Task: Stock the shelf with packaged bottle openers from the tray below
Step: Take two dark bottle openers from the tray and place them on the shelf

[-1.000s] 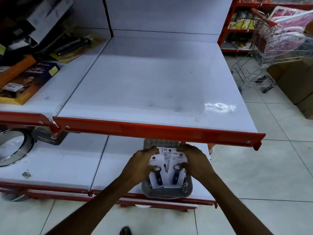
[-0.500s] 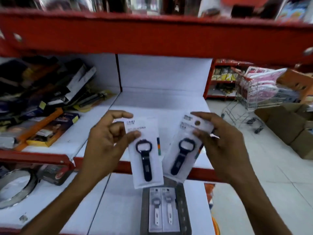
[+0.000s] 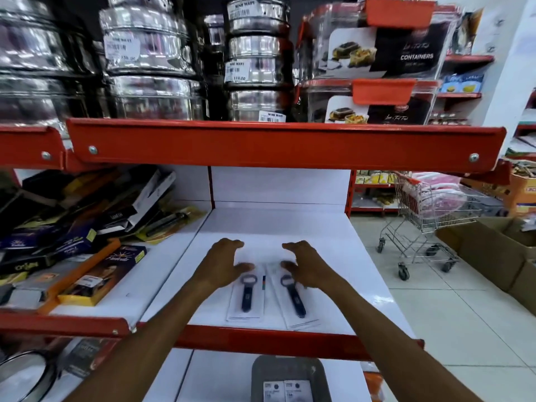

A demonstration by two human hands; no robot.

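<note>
Placing step looks about done; two carded bottle openers flat on white shelf (image 3: 290, 227), side by side. Left hand (image 3: 223, 268) fingers spread, loose, thumb just over top of left pack (image 3: 246, 297); contact unclear, bit blurry. Right hand (image 3: 307, 269) same, splayed above top of right pack (image 3: 294, 300); neither pinching anything. Next, I'd guess: reach back down to grey tray (image 3: 290, 369) below wrists; more packs (image 3: 287, 390) there.

Steel tins (image 3: 150, 53) and container boxes (image 3: 377, 53) fill the upper shelf; a shopping cart (image 3: 426, 224) stands right.
</note>
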